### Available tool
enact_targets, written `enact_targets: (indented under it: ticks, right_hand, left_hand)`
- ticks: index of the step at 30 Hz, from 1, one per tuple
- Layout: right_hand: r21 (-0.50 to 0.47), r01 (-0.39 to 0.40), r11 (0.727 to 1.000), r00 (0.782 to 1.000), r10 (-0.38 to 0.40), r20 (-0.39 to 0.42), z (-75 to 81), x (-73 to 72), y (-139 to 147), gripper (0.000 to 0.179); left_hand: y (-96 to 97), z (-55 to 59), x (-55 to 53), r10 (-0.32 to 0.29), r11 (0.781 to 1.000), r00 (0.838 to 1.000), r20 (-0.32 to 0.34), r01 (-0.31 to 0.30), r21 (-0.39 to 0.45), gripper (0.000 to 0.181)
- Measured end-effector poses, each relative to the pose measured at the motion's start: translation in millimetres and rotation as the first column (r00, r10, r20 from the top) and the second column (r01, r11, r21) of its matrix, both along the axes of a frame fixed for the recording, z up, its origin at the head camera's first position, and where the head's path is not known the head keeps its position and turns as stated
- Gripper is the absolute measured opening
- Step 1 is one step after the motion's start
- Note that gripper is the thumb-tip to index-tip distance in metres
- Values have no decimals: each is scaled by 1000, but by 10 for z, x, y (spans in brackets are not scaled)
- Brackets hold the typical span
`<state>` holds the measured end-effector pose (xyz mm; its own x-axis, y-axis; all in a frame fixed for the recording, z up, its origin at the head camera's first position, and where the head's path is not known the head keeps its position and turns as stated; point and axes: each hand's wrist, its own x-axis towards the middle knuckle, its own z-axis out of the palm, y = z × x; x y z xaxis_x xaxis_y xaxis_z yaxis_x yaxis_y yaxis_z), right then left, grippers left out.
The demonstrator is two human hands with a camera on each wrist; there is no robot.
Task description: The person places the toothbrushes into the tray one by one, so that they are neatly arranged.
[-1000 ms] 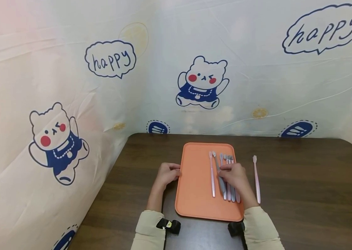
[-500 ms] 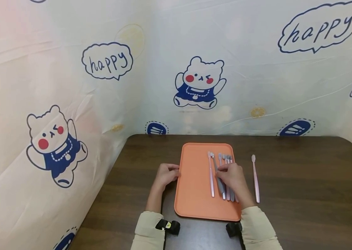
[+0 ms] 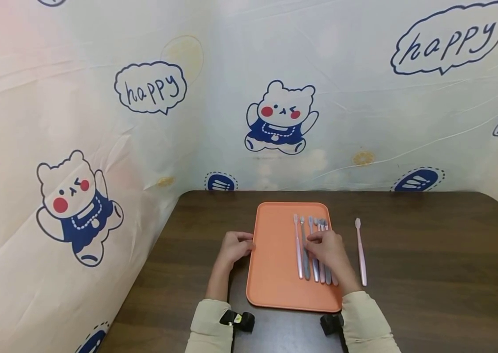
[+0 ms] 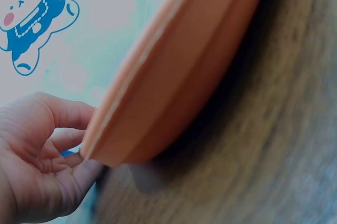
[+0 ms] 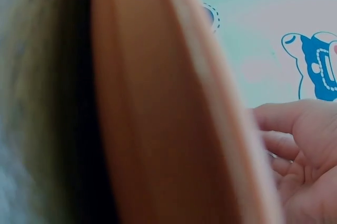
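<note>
An orange tray (image 3: pixel 271 264) lies on the table, its left edge held by my left hand (image 3: pixel 234 247). In the left wrist view, fingers and thumb of the left hand (image 4: pixel 47 161) close on the tray rim (image 4: pixel 158 71). My right hand (image 3: pixel 330 251) reaches over the tray's right side and pinches the grey toothbrush (image 3: pixel 306 271) at its middle. Left of that lies a pink toothbrush (image 3: pixel 298 252), nearly parallel. Several more toothbrushes (image 3: pixel 316 272) lie partly hidden under the right hand. In the right wrist view the tray wall hides the fingertips.
One pink toothbrush (image 3: pixel 361 255) lies on the dark wooden table (image 3: pixel 443 255) right of the tray. A printed curtain (image 3: pixel 213 122) with bears stands behind and to the left of the table. Black straps with camera mounts (image 3: pixel 244 321) sit on the sleeves.
The grey toothbrush has turned from slanted to nearly parallel with the pink one, its lower end swinging left. My left hand keeps its place on the tray; the head view shifts slightly.
</note>
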<state>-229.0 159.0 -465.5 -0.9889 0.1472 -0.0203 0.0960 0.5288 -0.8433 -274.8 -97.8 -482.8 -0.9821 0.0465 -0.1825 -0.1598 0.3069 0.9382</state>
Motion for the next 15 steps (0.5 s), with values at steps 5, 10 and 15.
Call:
enact_targets:
  ticks: [5,10,15]
  right_hand:
    - [-115,-58,992,998,60,11,-10,0,64,27]
    - [-238,-103,966,993,112,26,19,16,159,31]
    - [-329,-125,936,987,150,52,33,14,291,37]
  left_hand:
    - [1,0,6,1,1000,1000,1,-1,-4,32]
    - [0,4,10,-1,1000,1000,-2,1,9,34]
    - [5,13,11,-2,1000,1000,-2,2,17,34]
